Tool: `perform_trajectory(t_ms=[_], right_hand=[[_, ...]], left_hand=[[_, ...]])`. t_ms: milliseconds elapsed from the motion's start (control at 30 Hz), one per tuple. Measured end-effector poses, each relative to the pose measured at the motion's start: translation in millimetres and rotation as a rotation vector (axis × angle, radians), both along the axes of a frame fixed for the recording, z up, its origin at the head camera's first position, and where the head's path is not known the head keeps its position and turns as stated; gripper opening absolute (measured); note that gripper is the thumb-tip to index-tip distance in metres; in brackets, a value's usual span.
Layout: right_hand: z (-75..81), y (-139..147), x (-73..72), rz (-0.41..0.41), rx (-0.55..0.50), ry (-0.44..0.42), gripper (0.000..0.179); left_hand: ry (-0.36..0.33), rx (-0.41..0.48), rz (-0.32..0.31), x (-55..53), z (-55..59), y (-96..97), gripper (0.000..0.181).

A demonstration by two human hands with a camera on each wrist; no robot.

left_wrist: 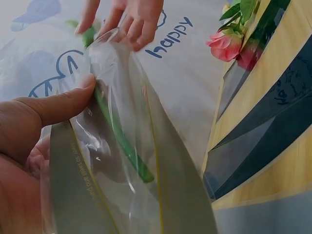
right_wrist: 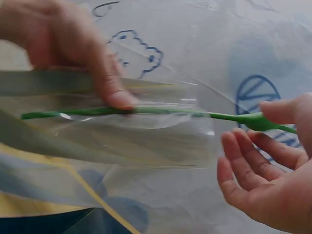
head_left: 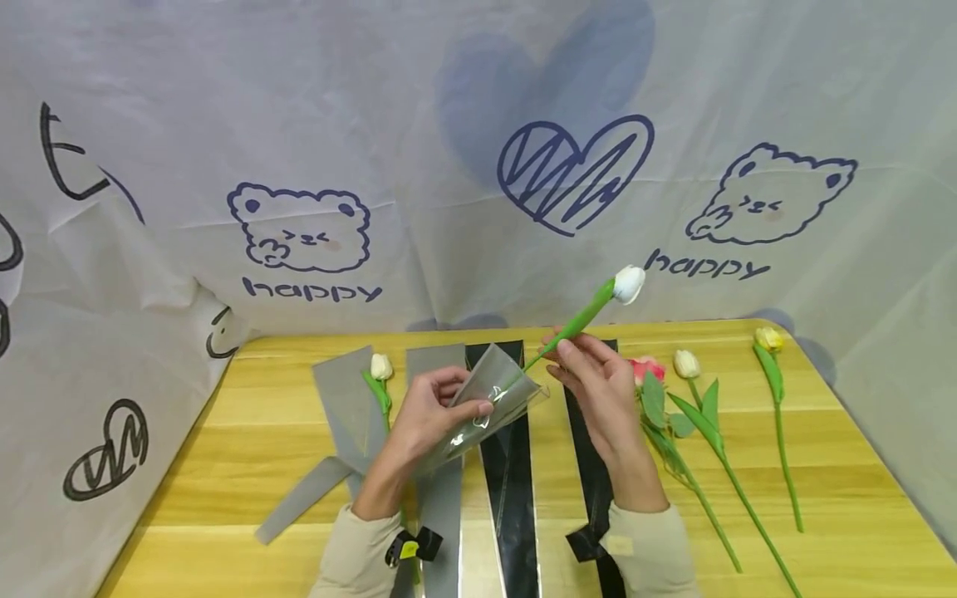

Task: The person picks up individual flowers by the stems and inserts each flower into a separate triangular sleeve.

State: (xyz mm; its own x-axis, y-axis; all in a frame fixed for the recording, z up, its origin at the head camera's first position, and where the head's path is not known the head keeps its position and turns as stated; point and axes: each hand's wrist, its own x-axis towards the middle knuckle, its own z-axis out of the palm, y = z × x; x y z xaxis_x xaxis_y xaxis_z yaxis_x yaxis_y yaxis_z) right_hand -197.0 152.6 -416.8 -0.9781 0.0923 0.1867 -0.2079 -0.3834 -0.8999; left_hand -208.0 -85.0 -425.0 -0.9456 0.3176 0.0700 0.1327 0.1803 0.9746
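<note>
My left hand (head_left: 422, 419) grips a clear flower sleeve (head_left: 467, 423) with grey sides, its thumb pressed flat along the front of the film. A white tulip (head_left: 629, 284) slants up to the right out of the sleeve's mouth. Between thumb and fingers, my right hand (head_left: 598, 399) pinches it at the green leaf below the bloom. Through the film in the left wrist view, the green stem (left_wrist: 122, 141) runs down inside, its cut end showing. The right wrist view has the left thumb (right_wrist: 122, 99) over the stem from outside the plastic.
Left on the wooden table (head_left: 224, 465), a white tulip (head_left: 380, 366) lies over a grey sleeve (head_left: 345, 407). Black sleeves (head_left: 508, 498) lie in the middle. At right are a pink flower (head_left: 647, 370), another white tulip (head_left: 686, 364) and a yellow tulip (head_left: 768, 339). Printed cloth (head_left: 449, 249) hangs behind.
</note>
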Motion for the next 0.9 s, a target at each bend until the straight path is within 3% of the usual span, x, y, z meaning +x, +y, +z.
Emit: perform_trajectory(t_ms=[167, 300, 400, 533, 667, 900], right_hand=[[1.8, 20.9, -0.2, -0.001, -0.293, -0.052, 0.031], [2.5, 32.6, 0.1, -0.037, -0.395, -0.081, 0.021], [3.5, 33.4, 1.0, -0.091, -0.372, -0.08, 0.015], [5.4, 23.1, 1.8, -0.139, -0.265, -0.05, 0.009], [6.8, 8.5, 1.8, -0.162, -0.167, -0.03, 0.009], [7.4, -8.2, 1.8, -0.169, -0.106, -0.025, 0.005]], left_hand=[[-0.037, -0.001, -0.02, 1.2, -1.4, -1.0, 0.023], [-0.032, -0.018, -0.058, 1.0, -1.1, 0.3, 0.022], [-0.014, -0.032, -0.075, 0.9, -0.7, 1.1, 0.023], [0.003, -0.049, -0.071, 2.1, 1.2, 0.8, 0.024], [0.024, -0.059, -0.064, 3.6, 4.7, 2.5, 0.025], [0.066, -0.042, -0.063, 6.7, 10.3, 3.1, 0.024]])
